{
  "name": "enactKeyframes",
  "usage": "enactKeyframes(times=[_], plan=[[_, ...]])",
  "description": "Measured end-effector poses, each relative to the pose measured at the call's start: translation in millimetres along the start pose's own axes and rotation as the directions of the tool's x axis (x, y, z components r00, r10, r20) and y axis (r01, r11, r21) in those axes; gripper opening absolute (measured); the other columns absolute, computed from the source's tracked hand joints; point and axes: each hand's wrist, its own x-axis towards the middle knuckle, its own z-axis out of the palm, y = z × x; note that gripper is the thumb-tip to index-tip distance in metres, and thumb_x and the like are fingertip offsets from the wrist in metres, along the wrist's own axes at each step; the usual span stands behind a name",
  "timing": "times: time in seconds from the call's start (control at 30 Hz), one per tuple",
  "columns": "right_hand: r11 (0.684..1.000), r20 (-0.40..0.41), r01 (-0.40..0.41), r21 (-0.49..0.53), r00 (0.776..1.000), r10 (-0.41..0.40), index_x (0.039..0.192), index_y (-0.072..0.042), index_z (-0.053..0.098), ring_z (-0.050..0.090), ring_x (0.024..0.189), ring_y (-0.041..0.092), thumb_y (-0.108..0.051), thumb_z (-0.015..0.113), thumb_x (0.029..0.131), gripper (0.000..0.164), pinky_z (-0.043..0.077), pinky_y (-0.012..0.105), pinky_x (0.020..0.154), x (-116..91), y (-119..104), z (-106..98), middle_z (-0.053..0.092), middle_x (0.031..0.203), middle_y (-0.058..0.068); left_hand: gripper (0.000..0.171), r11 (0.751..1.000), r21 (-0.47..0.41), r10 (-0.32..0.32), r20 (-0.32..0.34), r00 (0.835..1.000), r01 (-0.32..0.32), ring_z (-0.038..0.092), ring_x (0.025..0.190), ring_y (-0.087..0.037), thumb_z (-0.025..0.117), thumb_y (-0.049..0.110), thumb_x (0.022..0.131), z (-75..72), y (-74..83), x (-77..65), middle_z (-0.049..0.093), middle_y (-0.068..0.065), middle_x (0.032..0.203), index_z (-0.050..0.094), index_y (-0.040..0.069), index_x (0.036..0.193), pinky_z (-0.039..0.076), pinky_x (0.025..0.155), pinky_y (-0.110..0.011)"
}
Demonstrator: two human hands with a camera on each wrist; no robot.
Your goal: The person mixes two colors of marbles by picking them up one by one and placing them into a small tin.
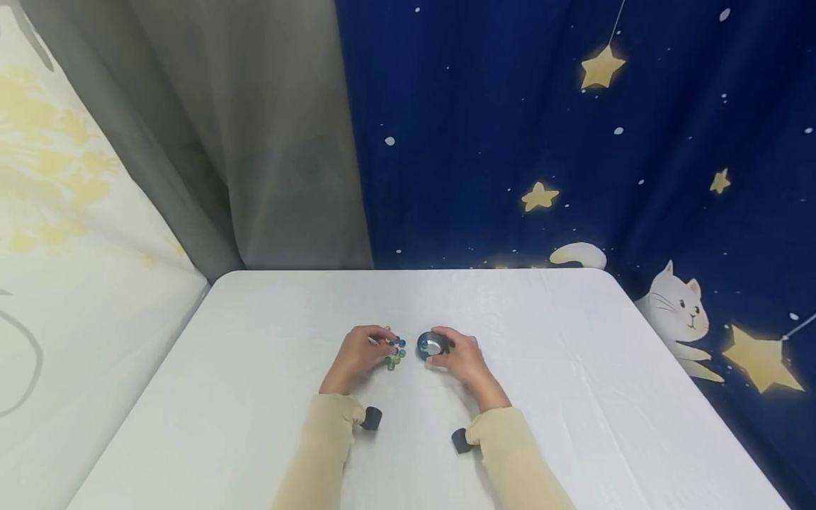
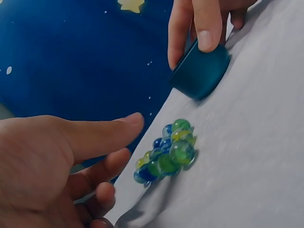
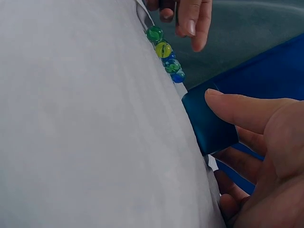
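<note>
Several green, blue and yellow-green glass marbles (image 1: 398, 353) lie in a close cluster on the white table. Just left of them is my left hand (image 1: 360, 353), its thumb and fingers apart and nothing between them in the left wrist view, where the marbles (image 2: 168, 163) sit beyond its fingertips. My right hand (image 1: 465, 360) grips a small round teal metal cup (image 1: 433, 344) from the right, thumb on the near side and fingers on the far side. Something small and blue shows inside the cup. The cup (image 3: 209, 121) is close to the marbles (image 3: 163, 50), at their right.
A white cloth (image 1: 255, 439) covers the table, with slight creases at the right. Behind the table hang a grey curtain (image 1: 287, 142) and a dark blue curtain (image 1: 472, 142) with stars and a cat. Black bands with small blocks (image 1: 372, 418) are on both wrists.
</note>
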Motion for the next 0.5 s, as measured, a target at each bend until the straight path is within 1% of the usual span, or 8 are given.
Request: enactKeyframes(times=[0.13,0.23,0.33,0.5], plan=[[1.000,0.002,0.006,-0.001,1.000,-0.006,0.126,-0.016,0.064,0.049,0.126,0.036,-0.012,0.085,0.070,0.059,0.033,0.054,0.104,0,0,0,0.061,0.129,0.012,0.020,1.000,0.019,0.021,0.053,0.998,-0.022,0.059,0.082,-0.014,0.079,0.006,0.077,-5.5,-3.8,-0.7,0.063,0.003,0.081,0.075,0.013,0.095,0.046,0.084,-0.040],[1.000,0.001,0.013,0.004,1.000,-0.013,0.125,-0.016,0.064,0.050,0.125,0.036,-0.012,0.086,0.070,0.059,0.033,0.053,0.104,0,-1,-1,0.062,0.128,0.012,0.021,0.999,0.034,0.038,0.084,0.996,-0.041,0.059,0.083,-0.014,0.080,0.006,0.075,-10.3,-8.6,-1.3,0.063,0.004,0.080,0.076,0.014,0.094,0.045,0.088,-0.042],[1.000,-0.001,0.018,0.009,1.000,-0.018,0.125,-0.016,0.064,0.050,0.124,0.037,-0.012,0.086,0.070,0.059,0.032,0.054,0.104,0,-1,-2,0.062,0.127,0.013,0.022,0.997,0.051,0.046,0.102,0.994,-0.051,0.058,0.082,-0.014,0.080,0.004,0.073,-14.1,-11.5,-2.6,0.063,0.003,0.080,0.076,0.014,0.093,0.044,0.089,-0.042],[1.000,0.005,0.008,0.013,1.000,-0.008,0.124,-0.016,0.064,0.051,0.123,0.038,-0.015,0.087,0.069,0.060,0.032,0.056,0.103,-1,-1,-2,0.062,0.126,0.014,0.024,0.997,0.068,0.028,0.121,0.992,-0.036,0.056,0.081,-0.014,0.080,0.001,0.072,-15.0,-12.5,-3.1,0.062,0.002,0.080,0.076,0.015,0.091,0.042,0.088,-0.041]])
